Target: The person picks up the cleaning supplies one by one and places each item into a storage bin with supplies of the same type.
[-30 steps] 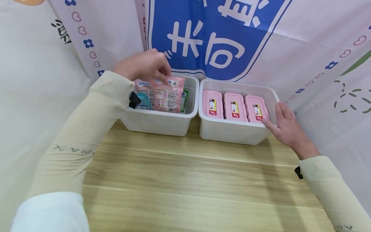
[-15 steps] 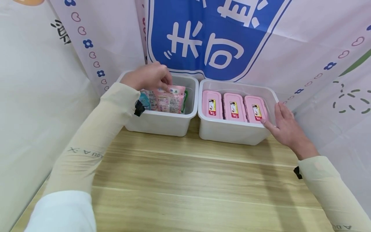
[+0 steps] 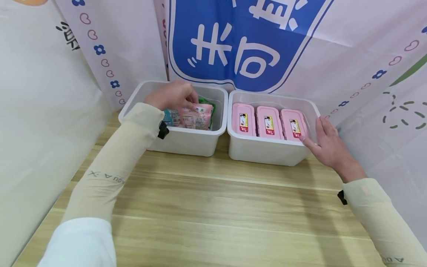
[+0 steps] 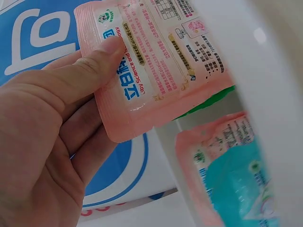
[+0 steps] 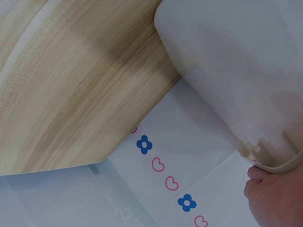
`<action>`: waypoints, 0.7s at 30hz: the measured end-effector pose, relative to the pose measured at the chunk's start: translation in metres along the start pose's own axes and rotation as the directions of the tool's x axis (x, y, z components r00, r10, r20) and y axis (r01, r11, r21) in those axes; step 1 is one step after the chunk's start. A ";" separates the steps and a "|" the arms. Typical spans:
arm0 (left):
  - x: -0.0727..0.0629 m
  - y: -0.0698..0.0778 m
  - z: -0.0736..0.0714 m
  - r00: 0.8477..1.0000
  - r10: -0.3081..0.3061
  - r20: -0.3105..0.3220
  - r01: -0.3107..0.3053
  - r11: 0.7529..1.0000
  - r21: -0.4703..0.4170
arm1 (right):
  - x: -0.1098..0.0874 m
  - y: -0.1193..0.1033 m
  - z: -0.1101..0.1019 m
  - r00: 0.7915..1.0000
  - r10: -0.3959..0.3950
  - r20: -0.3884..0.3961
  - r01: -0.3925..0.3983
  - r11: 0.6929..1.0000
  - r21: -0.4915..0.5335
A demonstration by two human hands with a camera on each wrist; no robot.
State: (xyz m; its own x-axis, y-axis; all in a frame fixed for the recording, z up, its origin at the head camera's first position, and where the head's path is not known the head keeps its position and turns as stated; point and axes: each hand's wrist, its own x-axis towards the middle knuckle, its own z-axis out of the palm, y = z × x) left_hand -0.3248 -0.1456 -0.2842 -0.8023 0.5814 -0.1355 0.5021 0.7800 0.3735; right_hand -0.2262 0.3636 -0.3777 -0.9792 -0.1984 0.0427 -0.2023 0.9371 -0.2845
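A pink printed pouch [image 4: 156, 61] is pinched between the thumb and fingers of my left hand [image 3: 175, 96]. In the head view the pouch stands inside the left white bin [image 3: 183, 142], its top edge at my fingertips. Beside it in that bin are a pink-and-turquoise pouch [image 4: 236, 179] and a green-edged pack [image 3: 208, 102], mostly hidden. My right hand [image 3: 330, 146] grips the front right corner of the right white bin [image 3: 267, 152], thumb over the front rim and fingers at the side. That bin holds three pink lidded boxes [image 3: 269, 122] in a row.
Both bins stand side by side at the back of a wood-grain table [image 3: 213, 207]. White printed cloth [image 3: 133, 44] encloses the back and sides, close behind the bins.
My left hand has lowered the pink pouch further into the left bin, and more of the green-edged pack shows behind it. My right hand stays at the right bin's corner.
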 end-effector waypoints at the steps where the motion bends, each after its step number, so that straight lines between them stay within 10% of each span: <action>1: 0.000 -0.001 0.002 1.000 0.000 0.000 0.000 1.000 -0.008 | 0.000 0.000 0.000 1.000 0.001 0.001 -0.001 1.000 -0.003; 21: 0.010 -0.011 0.024 1.000 -0.007 -0.020 0.007 1.000 0.012 | 0.000 0.000 -0.001 1.000 0.008 0.017 -0.008 1.000 0.000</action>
State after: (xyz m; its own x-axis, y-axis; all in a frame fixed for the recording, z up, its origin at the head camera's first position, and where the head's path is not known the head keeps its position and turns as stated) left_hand -0.3304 -0.1426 -0.3118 -0.8121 0.5712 -0.1194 0.5001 0.7867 0.3620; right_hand -0.2259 0.3638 -0.3772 -0.9803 -0.1959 0.0245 -0.1947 0.9385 -0.2852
